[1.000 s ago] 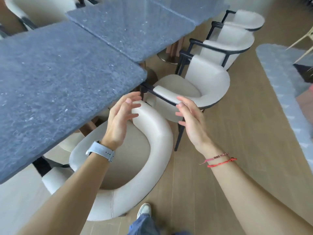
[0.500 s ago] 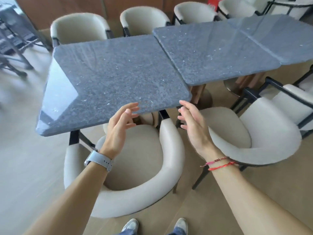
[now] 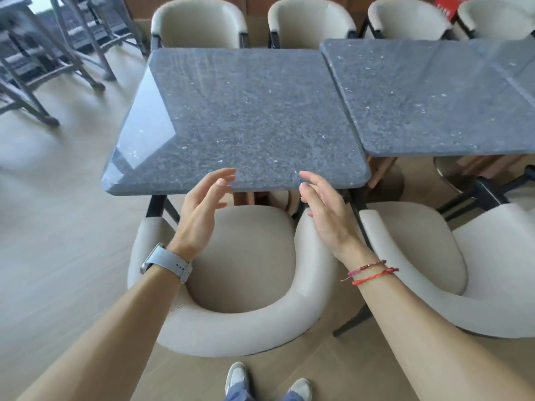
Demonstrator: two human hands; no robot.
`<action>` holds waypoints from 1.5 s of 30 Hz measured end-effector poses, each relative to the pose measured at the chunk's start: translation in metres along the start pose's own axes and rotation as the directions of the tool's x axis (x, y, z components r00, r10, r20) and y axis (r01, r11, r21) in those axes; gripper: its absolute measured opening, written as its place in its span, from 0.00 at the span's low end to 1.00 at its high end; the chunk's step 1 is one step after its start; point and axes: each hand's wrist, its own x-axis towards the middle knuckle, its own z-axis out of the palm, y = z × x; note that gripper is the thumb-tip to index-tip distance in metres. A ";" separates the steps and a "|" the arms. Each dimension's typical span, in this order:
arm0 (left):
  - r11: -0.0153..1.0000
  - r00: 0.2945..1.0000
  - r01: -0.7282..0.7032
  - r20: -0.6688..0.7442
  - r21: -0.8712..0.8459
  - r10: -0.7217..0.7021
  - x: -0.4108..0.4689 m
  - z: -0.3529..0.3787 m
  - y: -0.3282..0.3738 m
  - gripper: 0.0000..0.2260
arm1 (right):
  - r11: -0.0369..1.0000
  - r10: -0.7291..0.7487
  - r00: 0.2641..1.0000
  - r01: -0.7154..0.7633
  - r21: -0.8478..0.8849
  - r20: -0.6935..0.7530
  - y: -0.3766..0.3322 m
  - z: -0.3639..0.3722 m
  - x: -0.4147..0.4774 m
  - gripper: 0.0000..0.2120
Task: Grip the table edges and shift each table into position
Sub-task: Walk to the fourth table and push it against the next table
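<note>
Two hands reach toward the near table (image 3: 246, 117), which stands straight ahead under its dark speckled top. The left hand (image 3: 202, 209) and right hand (image 3: 324, 209) hang at its front edge with palms facing each other and fingers loosely spread, gripping nothing. Whether the fingertips touch the top I cannot tell.

A second table (image 3: 434, 96) butts against the near table's right side, set a little farther back. Right of that, a seam marks off the corner of a third top (image 3: 521, 59).

There are six cream chairs. One (image 3: 231, 328) is tucked at the near table's front, below the hands, and another (image 3: 434, 270) is to its right. Four line the far side (image 3: 199, 21) (image 3: 311, 21) (image 3: 405, 18) (image 3: 492, 18).

Dark frames (image 3: 58, 53) stand off the near table's far left; their number is unclear.

There is one watch (image 3: 166, 263) on the left wrist, two bracelets (image 3: 370, 272) on the right, and two shoes (image 3: 237, 377) behind the front chair.
</note>
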 end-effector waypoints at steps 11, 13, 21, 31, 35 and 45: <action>0.934 0.994 0.111 -0.032 0.340 -0.107 0.110 -0.052 -0.111 0.27 | 0.950 0.036 0.999 -0.046 -0.310 -0.038 0.069 0.059 0.122 0.27; 0.882 0.994 0.110 -0.028 0.459 -0.109 0.131 -0.054 -0.134 0.29 | 0.931 0.047 0.999 -0.051 -0.363 -0.021 0.089 0.070 0.147 0.27; 0.652 0.991 0.130 -0.102 0.747 -0.081 0.201 -0.059 -0.209 0.36 | 0.756 -0.033 0.999 0.019 -0.655 -0.009 0.153 0.108 0.239 0.33; 0.274 1.000 -0.008 0.009 0.962 -0.002 0.256 -0.018 -0.258 0.36 | 0.410 -0.167 0.985 0.042 -0.911 -0.030 0.202 0.125 0.295 0.39; 0.266 1.000 -0.009 0.007 0.964 0.008 0.255 -0.017 -0.258 0.35 | 0.384 -0.219 0.974 0.039 -0.923 -0.050 0.206 0.129 0.293 0.38; 0.218 0.997 -0.075 0.068 0.973 0.037 0.246 -0.020 -0.263 0.36 | 0.408 -0.194 0.980 0.037 -0.912 -0.047 0.201 0.128 0.287 0.38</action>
